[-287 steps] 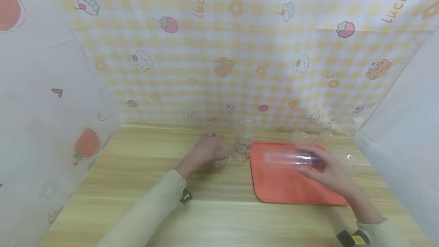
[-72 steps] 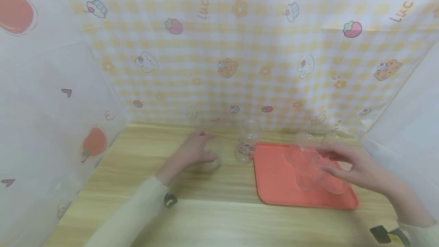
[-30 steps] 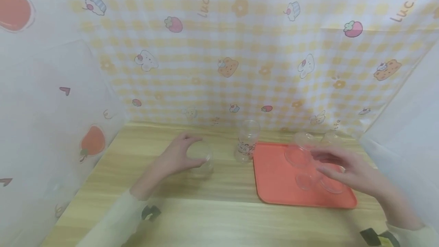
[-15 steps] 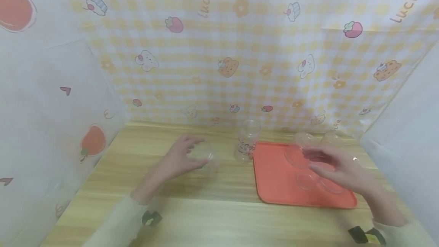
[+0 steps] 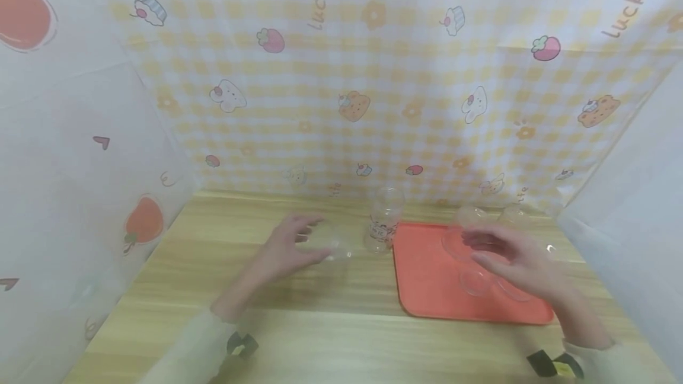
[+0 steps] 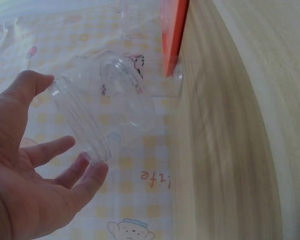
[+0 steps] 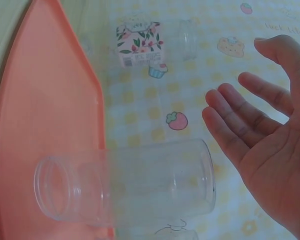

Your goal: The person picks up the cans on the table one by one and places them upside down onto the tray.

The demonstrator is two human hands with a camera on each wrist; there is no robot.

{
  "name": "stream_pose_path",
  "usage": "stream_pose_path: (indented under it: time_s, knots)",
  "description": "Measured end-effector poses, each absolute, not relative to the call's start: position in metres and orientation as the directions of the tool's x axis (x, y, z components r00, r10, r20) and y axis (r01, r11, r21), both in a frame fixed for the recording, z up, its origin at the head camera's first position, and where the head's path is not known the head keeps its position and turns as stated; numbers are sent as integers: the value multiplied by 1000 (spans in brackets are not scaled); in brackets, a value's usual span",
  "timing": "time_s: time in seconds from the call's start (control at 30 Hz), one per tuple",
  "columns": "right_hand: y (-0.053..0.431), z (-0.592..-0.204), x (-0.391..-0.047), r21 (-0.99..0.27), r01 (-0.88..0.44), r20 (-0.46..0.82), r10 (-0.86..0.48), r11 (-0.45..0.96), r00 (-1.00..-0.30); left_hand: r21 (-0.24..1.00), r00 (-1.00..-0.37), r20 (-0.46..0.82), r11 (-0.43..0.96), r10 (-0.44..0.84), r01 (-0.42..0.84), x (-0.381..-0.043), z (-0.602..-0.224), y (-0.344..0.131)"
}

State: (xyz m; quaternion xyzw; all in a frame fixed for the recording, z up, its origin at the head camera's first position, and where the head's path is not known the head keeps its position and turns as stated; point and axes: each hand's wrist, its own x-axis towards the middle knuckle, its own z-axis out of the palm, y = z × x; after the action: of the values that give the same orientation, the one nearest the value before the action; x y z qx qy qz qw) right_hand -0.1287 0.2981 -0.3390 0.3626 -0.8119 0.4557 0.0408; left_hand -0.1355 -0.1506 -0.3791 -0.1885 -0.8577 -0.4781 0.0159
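My left hand (image 5: 283,250) holds a clear plastic jar (image 5: 335,245) just above the left half of the table. In the left wrist view the thumb and fingertips grip the threaded rim of this tilted jar (image 6: 80,117). My right hand (image 5: 514,262) hovers over the orange tray (image 5: 432,295), fingers spread and relaxed, holding nothing. Beside it in the right wrist view, another clear jar (image 7: 145,185) stands with its narrower end down on the tray. Between the hands, left of the tray, stands a clear jar with a floral label (image 5: 380,230).
More clear jars stand at the back right, including one clear jar (image 5: 471,216) behind the tray; their see-through outlines overlap. The patterned cloth (image 5: 341,76) rises behind the wooden table (image 5: 320,336), with white cloth walls at both sides.
Earlier my right hand held a clear jar sideways over the tray; it now stands there, released. My left hand moved leftward with its jar, then slightly back right. The right hand has drifted left.
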Motion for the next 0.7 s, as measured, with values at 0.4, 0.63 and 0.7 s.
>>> stream_pose_path:
  time_s: [0.4,0.63,0.7]
  knots:
    - [290,-345,-132,-742,-589,360,-552,319,-752,849,-932,204,420,299,321,-136,-385,-143]
    - [281,-352,-136,-769,-605,419,-553,206,-720,865,-926,228,374,300,334,-138,-390,-138]
    - [279,-354,-138,-768,-623,451,-563,151,-692,870,-927,228,365,298,331,-139,-390,-137]
